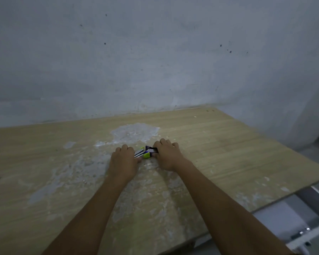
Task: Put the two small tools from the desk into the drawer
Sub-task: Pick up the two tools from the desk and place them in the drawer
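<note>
Spanning the view, a pale wood-grain desk (pixel 219 144) (blotched with white residue) meets a grey, pitted wall (pixel 155 52). At mid-desk lie two small tools (pixel 145 153), silver, black and yellow-green, touching each other. The left hand (pixel 123 161) curls over one end, the right hand (pixel 167 156) over the other; fingers hide the grip. An open drawer (pixel 293 223) is cut off at lower right.
</note>
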